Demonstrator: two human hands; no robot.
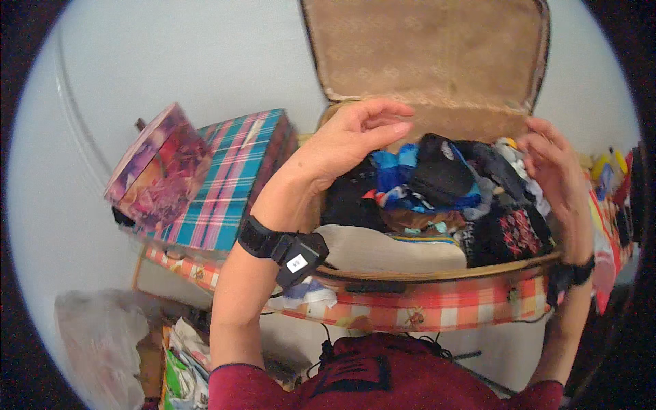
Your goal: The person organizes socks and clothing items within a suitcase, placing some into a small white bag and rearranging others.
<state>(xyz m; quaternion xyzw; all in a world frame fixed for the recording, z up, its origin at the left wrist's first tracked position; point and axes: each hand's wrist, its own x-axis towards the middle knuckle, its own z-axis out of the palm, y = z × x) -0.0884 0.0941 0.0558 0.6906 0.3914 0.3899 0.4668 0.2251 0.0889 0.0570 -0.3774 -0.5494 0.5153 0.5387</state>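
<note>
An open suitcase [437, 275] with a tan patterned lid [430, 51] is in front of me, packed with clothing. My left hand [365, 128] is raised over its left back part, fingers curved and thumb apart, holding nothing. Above the right side hovers my right hand [552, 160], slightly blurred, its fingers bent and apart with nothing visible in them. Between them lie a black garment [444, 171] and a blue patterned one [396, 167]. A black knit with a pink-red pattern [512, 236] fills the front right. Along the front left is a flat beige piece [389, 249].
The suitcase stands on a table with a red-and-white checked cloth [451, 301]. Left of it, a round floral box [160, 167] rests on a plaid box [225, 178]. Below left are a clear plastic bag [102, 342] and other bags [184, 362]. Colourful items [608, 171] lie at the right.
</note>
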